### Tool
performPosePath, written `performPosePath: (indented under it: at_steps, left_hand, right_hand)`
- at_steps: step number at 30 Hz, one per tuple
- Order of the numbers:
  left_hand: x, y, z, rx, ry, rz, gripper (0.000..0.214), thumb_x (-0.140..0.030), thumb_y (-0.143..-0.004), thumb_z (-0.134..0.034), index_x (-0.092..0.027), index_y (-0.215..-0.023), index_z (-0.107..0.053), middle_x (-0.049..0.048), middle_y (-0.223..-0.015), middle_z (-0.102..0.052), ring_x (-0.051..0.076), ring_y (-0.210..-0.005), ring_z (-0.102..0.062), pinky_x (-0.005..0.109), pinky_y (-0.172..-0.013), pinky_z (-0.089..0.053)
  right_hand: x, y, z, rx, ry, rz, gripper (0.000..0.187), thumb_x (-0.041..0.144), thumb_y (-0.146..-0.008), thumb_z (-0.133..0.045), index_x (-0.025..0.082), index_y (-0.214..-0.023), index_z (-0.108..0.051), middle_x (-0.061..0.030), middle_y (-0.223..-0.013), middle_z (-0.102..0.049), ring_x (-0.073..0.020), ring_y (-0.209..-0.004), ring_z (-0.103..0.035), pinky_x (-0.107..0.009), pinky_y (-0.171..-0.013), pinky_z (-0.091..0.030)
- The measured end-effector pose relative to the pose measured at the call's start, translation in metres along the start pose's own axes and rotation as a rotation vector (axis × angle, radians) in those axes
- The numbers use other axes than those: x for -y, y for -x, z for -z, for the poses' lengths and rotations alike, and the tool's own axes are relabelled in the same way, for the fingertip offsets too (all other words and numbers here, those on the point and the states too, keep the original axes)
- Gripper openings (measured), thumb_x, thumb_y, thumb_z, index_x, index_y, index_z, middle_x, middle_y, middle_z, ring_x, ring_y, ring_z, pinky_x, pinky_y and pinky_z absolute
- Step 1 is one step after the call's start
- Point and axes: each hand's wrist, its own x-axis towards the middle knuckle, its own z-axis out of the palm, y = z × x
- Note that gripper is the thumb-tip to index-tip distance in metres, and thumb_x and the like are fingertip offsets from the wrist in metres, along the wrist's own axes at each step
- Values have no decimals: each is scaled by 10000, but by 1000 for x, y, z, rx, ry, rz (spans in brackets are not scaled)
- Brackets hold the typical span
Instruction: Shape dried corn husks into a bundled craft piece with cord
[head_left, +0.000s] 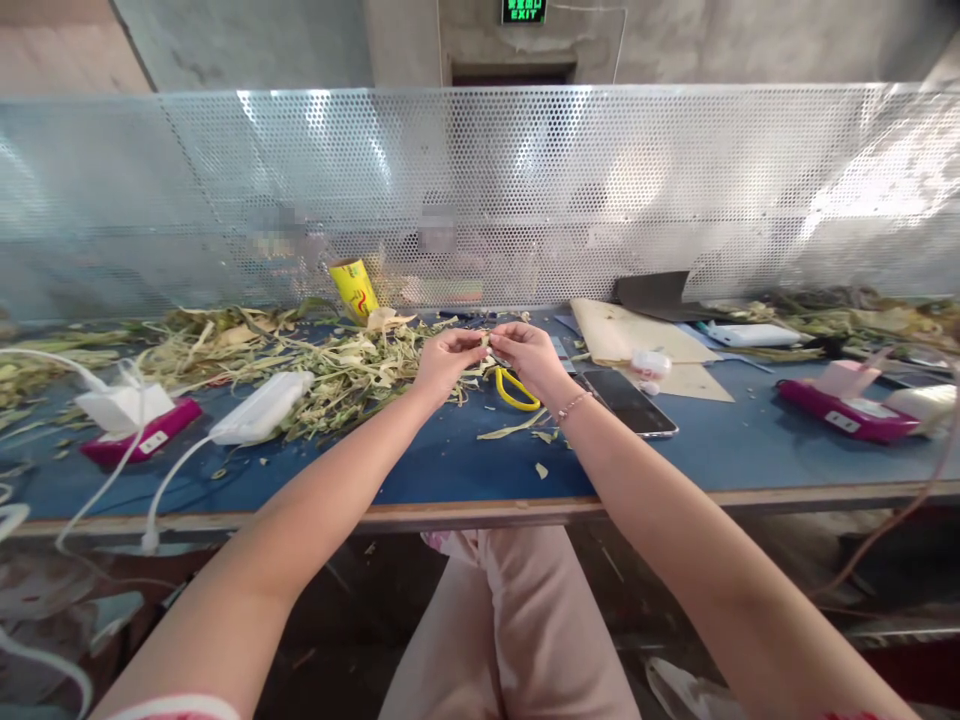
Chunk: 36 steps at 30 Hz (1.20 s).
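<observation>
My left hand (450,358) and my right hand (523,350) meet over the middle of the table, fingertips pinched together. Between them is a small pale green piece of plant (484,341), mostly hidden by the fingers. A yellow loop-shaped handle (517,392), like that of scissors, lies just under my right hand. To the left of my left hand spreads a heap of dried plant stems and leaves (360,365). Some loose strips (514,427) lie on the table nearer to me.
The blue table (450,470) ends at a perforated metal screen (420,150). A yellow tube (352,290), a white power bank (262,408) and a magenta power strip (139,430) stand left. On the right are a dark tablet (626,403), cardboard (630,335) and another magenta strip (847,412).
</observation>
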Motion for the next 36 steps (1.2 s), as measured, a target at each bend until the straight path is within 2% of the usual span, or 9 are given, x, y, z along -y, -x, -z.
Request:
performPosePath:
  at_steps: [5,9,17,24,29,36]
  left_hand:
    - [-2,1,-2,-88,-152,-98,278,-252,-476,-776,-151,-708,-660,24,-698,-673,135,-656,-610,304,-683,-506]
    - [-6,4,-5,-132,-319,-204,174,-199,-557,-724,-166,-719,-670,36,-741,-672,154,-696,-613,313,-708,-493]
    - [-8,8,-7,-110,-547,-390,155,-123,-607,-676,-213,-733,-680,33,-810,-676,167,-790,-609,313,-790,-467]
    - [-7,8,-6,-111,-634,-395,157,-108,-620,-644,-210,-736,-672,29,-801,-667,161,-762,-603,298,-752,-471]
    - [-6,8,-6,-149,-673,-392,139,-119,-611,-660,-197,-726,-667,34,-788,-667,160,-750,-609,297,-742,-475]
    - [-3,6,-4,-130,-752,-427,137,-157,-620,-686,-175,-755,-667,33,-793,-680,131,-698,-619,270,-687,-498]
  right_hand:
    - [1,3,-4,24,20,14,307,376,-515,-748,184,-698,-592,3,-701,-603,-98,-678,-562,-270,-723,-478]
    - [2,4,-5,73,9,-2,303,335,-538,-734,190,-763,-592,1,-728,-601,-103,-695,-562,-267,-712,-471]
    - [-2,2,-7,9,-70,14,271,260,-537,-707,191,-759,-568,4,-753,-581,-94,-704,-557,-262,-726,-469]
    - [-2,4,-9,3,-14,-1,325,291,-506,-741,186,-769,-581,-6,-760,-618,-105,-706,-573,-271,-708,-467]
    - [-6,2,-8,-7,21,26,266,289,-531,-735,169,-734,-612,-7,-704,-633,-106,-673,-581,-281,-714,-469]
    - [-11,-4,-3,-37,13,41,203,270,-529,-713,173,-681,-619,5,-674,-640,-111,-677,-599,-292,-747,-489]
